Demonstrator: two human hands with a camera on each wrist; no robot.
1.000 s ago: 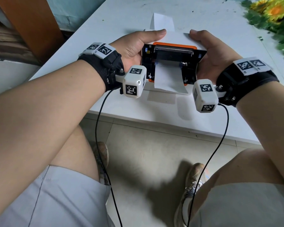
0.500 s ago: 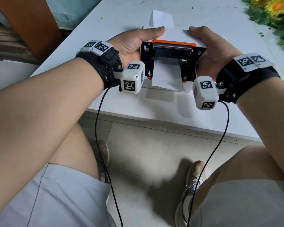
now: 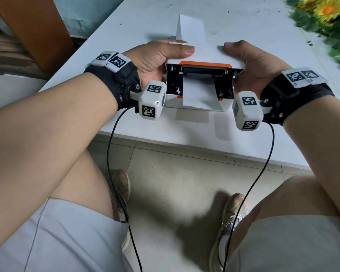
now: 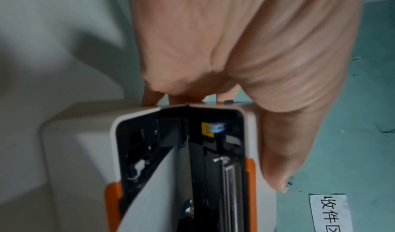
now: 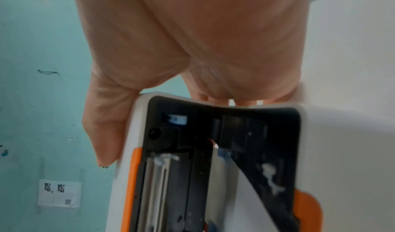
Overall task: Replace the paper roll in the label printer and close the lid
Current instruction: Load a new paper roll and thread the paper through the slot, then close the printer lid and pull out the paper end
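A white label printer (image 3: 170, 101) with orange trim stands on the white table (image 3: 185, 130) near its front edge. Its lid (image 3: 206, 54) is part-way down, leaving a dark gap at the front. A white paper strip (image 3: 199, 95) hangs out of that gap, and more paper (image 3: 190, 26) sticks up behind the printer. My left hand (image 3: 155, 57) grips the printer's left side, thumb (image 4: 282, 159) lying on the lid. My right hand (image 3: 257, 63) grips the right side, thumb (image 5: 102, 134) on the lid too. The roll inside is hidden.
Yellow artificial flowers (image 3: 326, 14) with green leaves lie at the table's far right. A brown wooden cabinet (image 3: 28, 26) stands left of the table. Black cables hang from both wrists over my knees. Paper labels (image 5: 59, 193) are stuck on the teal wall.
The lid has come lower under both thumbs, and the front gap has narrowed. Both hands keep the same hold on the printer's sides.
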